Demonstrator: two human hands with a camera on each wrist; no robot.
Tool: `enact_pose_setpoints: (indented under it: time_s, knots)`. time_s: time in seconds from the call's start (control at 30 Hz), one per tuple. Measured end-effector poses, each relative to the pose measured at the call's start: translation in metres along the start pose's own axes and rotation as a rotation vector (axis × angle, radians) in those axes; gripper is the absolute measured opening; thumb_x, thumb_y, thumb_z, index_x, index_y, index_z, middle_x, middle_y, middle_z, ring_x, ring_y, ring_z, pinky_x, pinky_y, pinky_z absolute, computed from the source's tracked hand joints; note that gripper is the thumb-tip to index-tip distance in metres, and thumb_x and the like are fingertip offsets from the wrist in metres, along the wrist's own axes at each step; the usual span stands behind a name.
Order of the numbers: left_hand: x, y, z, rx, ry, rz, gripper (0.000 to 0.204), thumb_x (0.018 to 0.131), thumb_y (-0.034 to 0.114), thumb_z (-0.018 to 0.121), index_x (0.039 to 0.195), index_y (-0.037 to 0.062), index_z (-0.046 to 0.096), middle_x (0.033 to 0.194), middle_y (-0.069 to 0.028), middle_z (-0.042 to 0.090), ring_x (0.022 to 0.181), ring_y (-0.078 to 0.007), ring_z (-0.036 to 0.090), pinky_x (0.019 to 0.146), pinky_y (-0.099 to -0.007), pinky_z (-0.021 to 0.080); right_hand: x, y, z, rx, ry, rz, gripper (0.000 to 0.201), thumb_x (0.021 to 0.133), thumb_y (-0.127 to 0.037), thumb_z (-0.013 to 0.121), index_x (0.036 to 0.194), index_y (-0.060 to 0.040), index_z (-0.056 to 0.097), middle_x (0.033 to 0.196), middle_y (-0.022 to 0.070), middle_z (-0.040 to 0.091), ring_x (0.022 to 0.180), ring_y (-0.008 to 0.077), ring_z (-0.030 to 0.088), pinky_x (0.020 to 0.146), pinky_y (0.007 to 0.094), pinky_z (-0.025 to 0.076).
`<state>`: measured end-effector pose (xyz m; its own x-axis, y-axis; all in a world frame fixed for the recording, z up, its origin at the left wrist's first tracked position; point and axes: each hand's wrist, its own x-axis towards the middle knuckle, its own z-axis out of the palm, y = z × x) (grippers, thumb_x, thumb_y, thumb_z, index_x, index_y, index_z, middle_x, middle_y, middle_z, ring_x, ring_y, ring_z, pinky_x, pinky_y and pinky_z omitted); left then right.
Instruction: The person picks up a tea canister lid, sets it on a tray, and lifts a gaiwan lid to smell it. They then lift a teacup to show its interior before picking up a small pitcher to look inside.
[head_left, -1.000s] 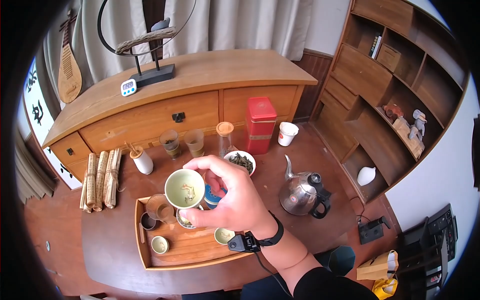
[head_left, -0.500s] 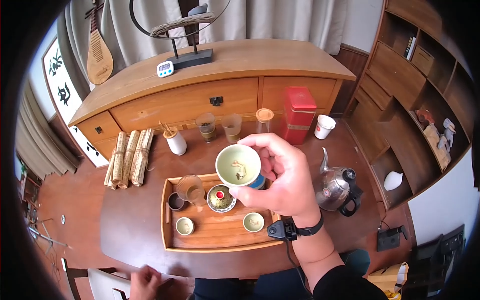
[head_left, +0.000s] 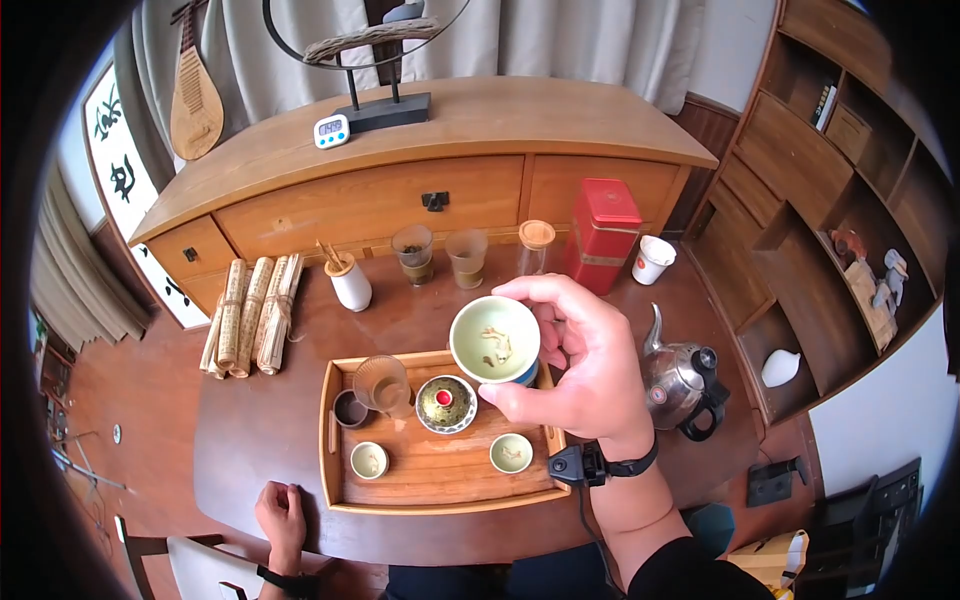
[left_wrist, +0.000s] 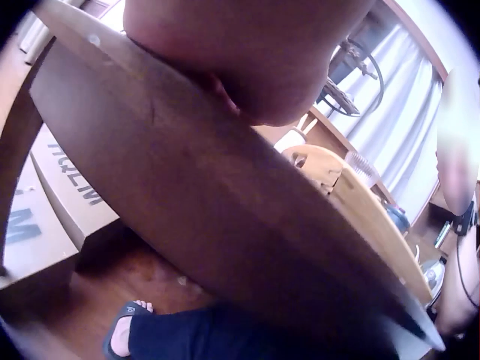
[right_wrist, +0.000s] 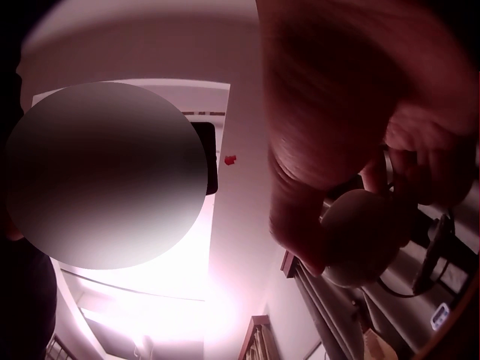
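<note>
My right hand [head_left: 590, 360] pinches a small pale green teacup [head_left: 495, 338] by its rim side, thumb below and fingers above. The cup is tilted so that its inside, with a small brownish relief figure, faces the head camera. It hangs over the wooden tray [head_left: 430, 492]. In the right wrist view the teacup [right_wrist: 361, 236] shows dark beyond the thumb. My left hand [head_left: 281, 515] rests at the table's front edge, fingers loosely curled, holding nothing. On the tray stand two matching teacups, a lidded gaiwan [head_left: 446, 404], a glass pitcher [head_left: 382, 384] and a dark cup [head_left: 351, 408].
A steel kettle [head_left: 682, 385] stands right of the tray. Behind it are a red tin [head_left: 605, 235], a paper cup [head_left: 653, 260], a cork-lidded jar [head_left: 535, 248], two tumblers and a white tool holder [head_left: 350, 284]. Bamboo scrolls [head_left: 255, 315] lie at the left.
The head view has swung left, uncovering the gaiwan. My left hand has come into view and settled at the table edge. My right hand still holds the teacup, slightly lower and further right.
</note>
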<state>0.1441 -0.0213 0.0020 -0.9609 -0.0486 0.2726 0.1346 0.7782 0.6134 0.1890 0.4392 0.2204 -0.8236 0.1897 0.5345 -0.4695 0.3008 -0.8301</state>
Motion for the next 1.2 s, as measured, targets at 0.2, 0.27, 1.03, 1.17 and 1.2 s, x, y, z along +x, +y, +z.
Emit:
enact_pose_setpoints:
  time_s: [0.2,0.27,1.03,1.17,1.2]
  knots:
    - [0.001,0.011,0.005,0.193,0.023,0.029,0.026,0.091,0.012,0.067,0.074,0.0,0.053,0.066,-0.0156,0.055,0.063,-0.0337,0.055,0.061,-0.044,0.043,0.0,-0.001,-0.002,-0.033,-0.007,0.024,0.06,0.063,-0.018,0.091,0.116,-0.0056,0.067,0.082,-0.0047,0.057,0.067,0.0053,0.044,0.059,0.0225,0.038]
    - [0.0,0.017,0.005,0.244,0.041,0.042,0.027,0.092,0.014,0.066,0.073,0.0003,0.053,0.067,-0.0164,0.056,0.065,-0.0358,0.056,0.063,-0.0457,0.044,0.0,0.0,-0.001,-0.017,0.013,0.029,0.06,0.062,-0.018,0.091,0.116,-0.0058,0.068,0.082,-0.0046,0.057,0.066,0.0053,0.043,0.059,0.0223,0.038]
    - [0.001,0.022,0.005,0.236,0.047,0.018,0.028,0.087,0.012,0.065,0.069,-0.0013,0.049,0.066,-0.0191,0.054,0.063,-0.0386,0.054,0.061,-0.047,0.042,0.001,-0.005,-0.014,0.317,-0.001,0.049,0.058,0.071,-0.008,0.09,0.122,0.0002,0.061,0.1,-0.0017,0.068,0.092,0.0008,0.06,0.072,0.0158,0.046]
    - [0.001,0.023,0.003,0.237,0.06,0.032,0.028,0.088,0.012,0.065,0.069,-0.0014,0.049,0.065,-0.0188,0.053,0.063,-0.0382,0.054,0.061,-0.0466,0.042,-0.001,-0.004,-0.019,0.271,0.02,0.032,0.057,0.071,-0.009,0.091,0.12,0.0006,0.062,0.097,-0.004,0.065,0.08,-0.0021,0.05,0.067,0.0144,0.041]
    - [0.0,0.025,0.002,0.246,0.059,0.03,0.028,0.087,0.012,0.065,0.069,-0.0015,0.049,0.065,-0.0189,0.053,0.062,-0.0381,0.054,0.061,-0.0466,0.042,0.0,-0.006,-0.018,0.264,0.026,0.03,0.057,0.071,-0.01,0.091,0.12,0.0005,0.062,0.096,-0.0047,0.064,0.077,-0.0024,0.047,0.066,0.0142,0.04]
